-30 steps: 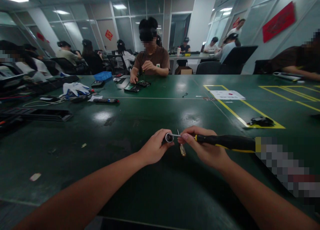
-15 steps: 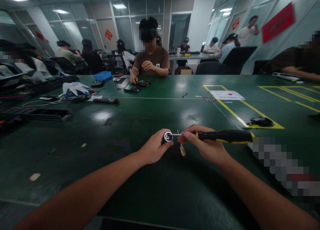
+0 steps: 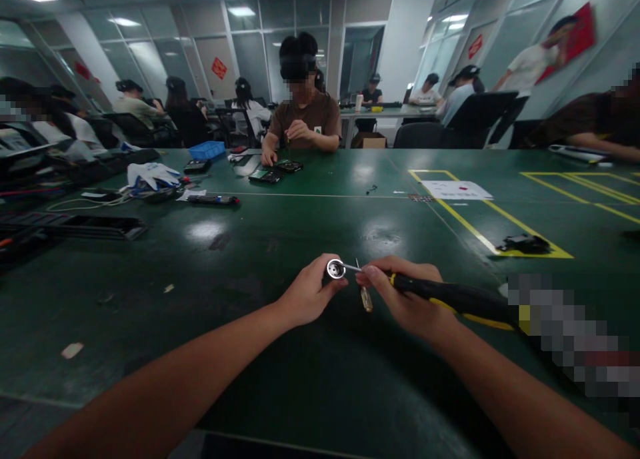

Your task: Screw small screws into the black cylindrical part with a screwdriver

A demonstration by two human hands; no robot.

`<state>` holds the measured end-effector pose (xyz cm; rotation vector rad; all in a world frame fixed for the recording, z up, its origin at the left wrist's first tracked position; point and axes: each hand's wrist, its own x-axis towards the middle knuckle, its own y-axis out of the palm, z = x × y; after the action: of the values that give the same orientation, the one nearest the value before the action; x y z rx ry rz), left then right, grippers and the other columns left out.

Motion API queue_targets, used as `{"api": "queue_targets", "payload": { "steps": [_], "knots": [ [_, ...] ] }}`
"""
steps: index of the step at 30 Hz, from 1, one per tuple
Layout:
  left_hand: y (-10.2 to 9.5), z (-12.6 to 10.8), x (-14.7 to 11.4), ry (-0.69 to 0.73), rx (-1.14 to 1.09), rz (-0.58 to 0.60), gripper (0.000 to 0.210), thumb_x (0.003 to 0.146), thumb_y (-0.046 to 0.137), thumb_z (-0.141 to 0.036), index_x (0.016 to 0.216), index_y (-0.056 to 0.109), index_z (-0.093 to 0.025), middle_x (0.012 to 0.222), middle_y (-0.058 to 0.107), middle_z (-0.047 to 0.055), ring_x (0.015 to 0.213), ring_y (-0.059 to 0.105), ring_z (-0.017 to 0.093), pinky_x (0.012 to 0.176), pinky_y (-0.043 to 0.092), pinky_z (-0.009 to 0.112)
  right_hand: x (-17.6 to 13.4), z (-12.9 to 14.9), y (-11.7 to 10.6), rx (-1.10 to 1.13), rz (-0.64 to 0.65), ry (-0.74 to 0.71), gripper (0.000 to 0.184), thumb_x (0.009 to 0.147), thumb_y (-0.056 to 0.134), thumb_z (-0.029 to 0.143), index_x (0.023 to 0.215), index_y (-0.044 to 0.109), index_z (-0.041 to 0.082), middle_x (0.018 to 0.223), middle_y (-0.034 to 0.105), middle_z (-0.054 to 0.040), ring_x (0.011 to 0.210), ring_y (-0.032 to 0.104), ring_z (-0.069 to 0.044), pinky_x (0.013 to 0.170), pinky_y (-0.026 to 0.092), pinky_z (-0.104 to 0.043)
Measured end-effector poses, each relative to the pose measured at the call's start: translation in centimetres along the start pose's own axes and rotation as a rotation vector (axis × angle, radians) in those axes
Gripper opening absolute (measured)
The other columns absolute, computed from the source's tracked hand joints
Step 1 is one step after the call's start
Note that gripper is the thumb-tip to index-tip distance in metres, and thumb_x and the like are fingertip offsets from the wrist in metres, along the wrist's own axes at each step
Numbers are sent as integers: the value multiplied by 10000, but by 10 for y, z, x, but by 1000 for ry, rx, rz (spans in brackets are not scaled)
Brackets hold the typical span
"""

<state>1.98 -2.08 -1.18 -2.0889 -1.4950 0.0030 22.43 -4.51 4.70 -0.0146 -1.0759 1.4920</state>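
My left hand [image 3: 311, 292] is wrapped round a short dark cylinder [image 3: 335, 269] with a shiny metal ring at its open end, which faces me. Its body is mostly hidden by my fingers. In my right hand [image 3: 407, 289] lies a black and yellow screwdriver [image 3: 460, 299], its handle slanting down to the right. The thin shaft points left, its tip at the cylinder's rim; whether it touches is too small to tell. Between my hands, a small screwdriver with a clear amber handle [image 3: 367, 299] rests on the green table [image 3: 280, 379].
A pixelated object [image 3: 565, 326] lies at the right, near the screwdriver handle. Black parts [image 3: 525, 244] sit by yellow tape. Farther back are a white paper sheet [image 3: 456, 190], a pen-like tool [image 3: 214, 200] and white gloves [image 3: 153, 176]. A person [image 3: 303, 116] works across the table.
The screwdriver in my right hand has tilted: its handle end is lower and its tip has risen toward the ring's upper edge. At the back right, a standing person has moved right.
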Motion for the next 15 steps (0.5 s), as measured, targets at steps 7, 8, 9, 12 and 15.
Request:
{"api": "queue_targets", "payload": {
  "steps": [7, 8, 9, 12, 15],
  "knots": [
    [0, -1, 0, 0, -4, -5, 245, 938, 608, -355, 1120, 550, -202, 1037, 627, 55, 937, 589, 205, 837, 458, 338, 1, 1, 3, -13, 3, 24, 233, 933, 578, 330, 777, 715, 224, 685, 761, -30, 583, 722, -174, 544, 504, -265],
    [0, 0, 1, 2, 0, -6, 245, 936, 610, -353, 1120, 551, -202, 1036, 629, 55, 936, 589, 204, 839, 457, 337, 1, 2, 3, -18, 3, 30, 236, 932, 576, 330, 775, 717, 224, 678, 759, -29, 576, 720, -175, 537, 499, -266],
    [1, 0, 1, 4, 4, -9, 245, 934, 613, -351, 1117, 551, -201, 1033, 630, 54, 933, 589, 203, 841, 456, 337, 2, 2, 4, -22, 3, 35, 239, 930, 575, 330, 770, 717, 223, 675, 758, -29, 571, 719, -175, 532, 497, -268],
    [1, 1, 1, 11, 8, -13, 240, 934, 613, -339, 1118, 550, -198, 1026, 628, 51, 928, 587, 199, 847, 454, 338, 1, 1, 5, 15, 11, 52, 240, 931, 575, 337, 769, 708, 219, 685, 760, -34, 583, 723, -179, 535, 514, -270],
    [1, 0, 1, 7, 17, -14, 226, 932, 612, -315, 1115, 551, -198, 1016, 623, 46, 922, 584, 196, 847, 452, 336, 1, -1, 6, 152, 15, 109, 236, 941, 587, 366, 799, 698, 214, 738, 774, -47, 652, 747, -192, 585, 571, -281]
  ]
}}
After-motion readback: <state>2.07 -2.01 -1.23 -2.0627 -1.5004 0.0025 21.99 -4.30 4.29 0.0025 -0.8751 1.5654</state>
